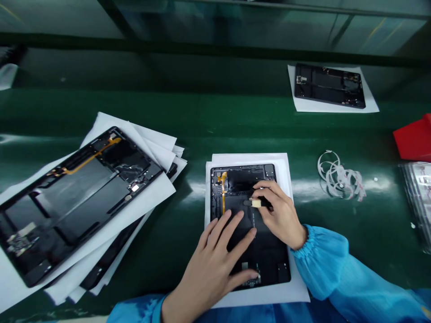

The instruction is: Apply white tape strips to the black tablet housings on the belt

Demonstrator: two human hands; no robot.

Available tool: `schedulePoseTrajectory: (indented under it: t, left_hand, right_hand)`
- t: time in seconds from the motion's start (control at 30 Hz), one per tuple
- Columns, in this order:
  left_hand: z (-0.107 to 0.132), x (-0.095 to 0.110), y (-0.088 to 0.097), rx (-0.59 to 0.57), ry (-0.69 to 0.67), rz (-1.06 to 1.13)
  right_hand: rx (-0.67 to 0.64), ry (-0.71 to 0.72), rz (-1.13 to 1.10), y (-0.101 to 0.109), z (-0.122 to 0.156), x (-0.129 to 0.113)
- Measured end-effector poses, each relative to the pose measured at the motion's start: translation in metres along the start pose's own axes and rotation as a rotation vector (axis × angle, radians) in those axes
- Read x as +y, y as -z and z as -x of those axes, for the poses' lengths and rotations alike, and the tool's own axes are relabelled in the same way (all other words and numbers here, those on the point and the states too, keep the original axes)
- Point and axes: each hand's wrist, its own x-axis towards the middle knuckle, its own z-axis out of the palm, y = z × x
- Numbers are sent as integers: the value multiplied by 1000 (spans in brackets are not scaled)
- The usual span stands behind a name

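Observation:
An opened tablet body [269,237], black inside with an orange flex cable [223,193], lies on white paper sheets [249,158] in front of me. My left hand [215,264] rests across it with the fingers spread and holds nothing. Over the upper middle of the tablet, my right hand [278,208] pinches a small dark piece with a cream-coloured block [256,203] on it. Its exact kind is unclear, and the fingers cover part of it. Below my left thumb, a small circuit board [251,282] shows near the tablet's lower edge.
To the left, another opened tablet [84,193] lies on a stack of tablets and paper. A third tablet body [330,87] sits on paper at the back right. Curled white strips [340,177], a red bin [414,139] and clear plastic trays [419,197] are at right.

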Motion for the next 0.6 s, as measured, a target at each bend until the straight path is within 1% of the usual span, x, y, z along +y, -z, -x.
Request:
schedulePoseTrajectory:
  t: [0.17,0.3,0.43,0.5,0.6]
  left_hand:
    - [3,-1,-4,-20,-30,14]
    - [1,-3,-5,-24,-28,51]
    - [2,-4,-5,-35,-28,50]
    - [2,-4,-5,-41,-33,47]
    - [4,-4,-7,-54,-35,43]
  right_hand:
    - [29,-35,-158,8,-3,-1]
    - [54,-53,-204,13,0,-5]
    - [20,-24,-200,17,4,-10]
    - [41,-18,-167,16,2,-9]
    - [91,-10,-54,11,-4,-3]
